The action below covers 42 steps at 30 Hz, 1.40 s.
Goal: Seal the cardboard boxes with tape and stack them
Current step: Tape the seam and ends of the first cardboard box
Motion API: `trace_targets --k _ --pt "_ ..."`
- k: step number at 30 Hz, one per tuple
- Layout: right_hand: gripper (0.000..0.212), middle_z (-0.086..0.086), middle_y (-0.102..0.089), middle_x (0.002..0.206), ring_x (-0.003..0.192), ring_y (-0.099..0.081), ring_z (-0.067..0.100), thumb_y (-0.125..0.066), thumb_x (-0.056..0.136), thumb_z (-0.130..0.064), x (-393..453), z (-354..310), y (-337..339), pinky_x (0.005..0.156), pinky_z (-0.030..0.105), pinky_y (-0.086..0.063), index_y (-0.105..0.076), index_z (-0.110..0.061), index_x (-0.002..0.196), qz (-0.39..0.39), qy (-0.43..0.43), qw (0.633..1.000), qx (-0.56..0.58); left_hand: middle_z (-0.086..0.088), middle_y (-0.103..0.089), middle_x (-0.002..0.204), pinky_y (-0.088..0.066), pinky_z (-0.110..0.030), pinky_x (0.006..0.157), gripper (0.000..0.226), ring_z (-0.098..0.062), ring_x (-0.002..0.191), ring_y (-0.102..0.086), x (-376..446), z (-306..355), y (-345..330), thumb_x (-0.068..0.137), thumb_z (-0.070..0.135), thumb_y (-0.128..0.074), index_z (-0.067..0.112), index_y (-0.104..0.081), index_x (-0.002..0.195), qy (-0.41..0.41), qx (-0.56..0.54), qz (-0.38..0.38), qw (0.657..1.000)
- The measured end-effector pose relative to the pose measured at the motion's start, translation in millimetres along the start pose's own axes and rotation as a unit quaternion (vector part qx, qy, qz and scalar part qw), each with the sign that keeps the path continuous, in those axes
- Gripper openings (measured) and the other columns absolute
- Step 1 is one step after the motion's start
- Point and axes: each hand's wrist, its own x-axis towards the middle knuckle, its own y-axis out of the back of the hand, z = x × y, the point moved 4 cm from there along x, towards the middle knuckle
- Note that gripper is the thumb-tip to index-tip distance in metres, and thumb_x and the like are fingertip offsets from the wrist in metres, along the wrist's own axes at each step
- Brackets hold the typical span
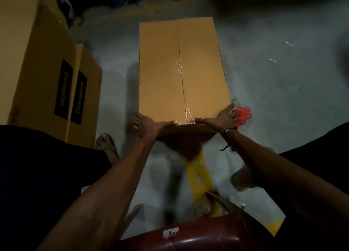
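- Two tall cardboard boxes (47, 77) stand at my left, side by side and touching; each carries a black label with the word "Crompton" printed along it, reading sideways from where I look.
- A small white sticker (170, 232) sits on the dark red chair (198, 237) at the bottom of the view; its marks are too blurred to read.
- My left hand (149, 124) reaches forward on a straight arm to the near left corner of the box (181, 71) in front of me. Its thumb lies flat along the near top edge, pointing toward the centre seam, while its fingers wrap down over the left side, so the hand grips the corner.
- My right hand (224, 116) mirrors it at the near right corner. Its thumb presses along the top edge toward the seam, nearly meeting the left thumb. The other fingers curl round a red tape dispenser (243, 115) held just beside the box's right side. A dark cord is tied at this wrist.
- The box lies on the grey floor (273, 90) directly ahead, between my arms, its long top face running away from me.
- Its two top flaps are closed and meet along a centre seam. Clear tape (182, 92) glints over that seam, wrinkled in the middle and at the near edge, where it folds over between my thumbs.
- My sandalled foot (106, 144) rests on the floor between the left boxes and the box I hold.
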Motion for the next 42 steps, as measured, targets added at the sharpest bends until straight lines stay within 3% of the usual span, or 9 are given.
trace_targets --k 8,13,16,19,23,27,34,40,42 --pt "0.179 0.027 -0.007 0.163 0.151 -0.008 0.047 -0.086 0.015 -0.082 6.2 -1.0 0.9 0.118 0.063 -0.02 0.006 -0.021 0.156 0.016 -0.028 0.999 0.025 -0.022 -0.008 0.167 -0.022 -0.055 0.122 0.166 -0.042 0.155 -0.009 11.6 4.1 -4.8 0.041 0.056 -0.101 0.009 0.004 0.161 0.064 -0.03 -0.01 0.997" --pt "0.179 0.029 0.0 0.165 0.152 -0.003 0.049 -0.092 0.026 -0.075 9.6 -6.0 6.7 0.121 0.064 -0.015 0.01 -0.012 0.158 -0.022 -0.043 0.999 0.015 -0.023 -0.034 0.16 -0.039 -0.05 0.115 0.133 -0.042 0.147 -0.034 9.1 -3.1 6.3 0.063 0.061 -0.092 0.002 -0.018 0.157 0.009 -0.074 0.013 0.997" --pt "0.179 0.031 0.003 0.165 0.152 -0.003 0.05 -0.091 0.031 -0.075 9.1 -14.6 8.2 0.121 0.063 -0.013 0.013 -0.004 0.158 -0.027 -0.052 0.998 -0.021 -0.025 -0.022 0.165 -0.029 -0.055 0.12 0.164 -0.043 0.152 -0.021 1.8 7.4 4.5 0.039 0.09 -0.079 -0.001 -0.013 0.159 0.01 -0.041 0.004 0.999" --pt "0.183 0.031 -0.001 0.164 0.15 -0.009 0.05 -0.083 0.028 -0.085 5.2 -18.7 3.4 0.12 0.06 -0.018 0.015 0.0 0.157 -0.012 -0.054 0.997 -0.05 -0.026 -0.008 0.167 -0.012 -0.057 0.125 0.185 -0.043 0.155 -0.01 -12.3 19.1 -5.2 0.026 0.091 -0.08 0.001 0.008 0.161 0.0 0.001 0.026 1.0" --pt "0.178 0.031 -0.01 0.161 0.147 -0.018 0.05 -0.079 0.033 -0.089 5.2 -14.7 -3.9 0.117 0.056 -0.026 0.013 0.001 0.157 0.035 -0.025 0.997 -0.068 -0.029 -0.017 0.162 -0.016 -0.052 0.122 0.183 -0.043 0.147 -0.022 -21.3 21.4 -10.1 0.029 0.084 -0.087 0.003 0.012 0.161 -0.015 0.055 0.065 0.996" --pt "0.194 0.033 -0.011 0.161 0.147 -0.018 0.053 -0.06 0.006 -0.099 9.1 -13.9 -7.0 0.115 0.06 -0.029 0.009 -0.001 0.157 0.038 -0.025 0.996 -0.072 -0.029 -0.019 0.161 -0.023 -0.048 0.118 0.178 -0.042 0.145 -0.025 -23.7 26.9 -7.0 0.031 0.075 -0.093 0.005 0.006 0.161 0.002 0.061 0.069 0.996" --pt "0.179 0.032 -0.022 0.156 0.143 -0.027 0.049 -0.075 0.016 -0.093 7.2 -8.3 5.0 0.114 0.058 -0.034 -0.008 -0.003 0.154 0.052 -0.011 0.997 -0.053 -0.024 -0.031 0.157 -0.035 -0.05 0.114 0.146 -0.043 0.144 -0.033 -9.4 14.5 1.8 0.042 0.066 -0.096 0.008 -0.022 0.154 -0.017 0.01 0.087 0.996" --pt "0.175 0.034 -0.019 0.158 0.146 -0.022 0.051 -0.076 0.018 -0.089 11.2 -5.5 13.6 0.117 0.061 -0.029 -0.013 0.0 0.154 0.016 -0.005 0.999 -0.049 -0.014 -0.067 0.128 -0.05 -0.04 0.092 0.076 -0.035 0.122 -0.061 10.6 -12.4 37.9 0.07 0.054 -0.09 0.01 -0.063 0.126 -0.084 -0.053 0.107 0.989" --pt "0.177 0.032 -0.015 0.16 0.147 -0.019 0.049 -0.077 0.018 -0.089 10.7 -9.0 15.8 0.117 0.06 -0.029 -0.01 0.001 0.155 -0.002 -0.012 0.999 -0.053 -0.013 -0.071 0.123 -0.05 -0.04 0.091 0.07 -0.035 0.118 -0.064 13.2 -16.8 40.8 0.075 0.06 -0.084 0.01 -0.069 0.122 -0.09 -0.081 0.114 0.986"
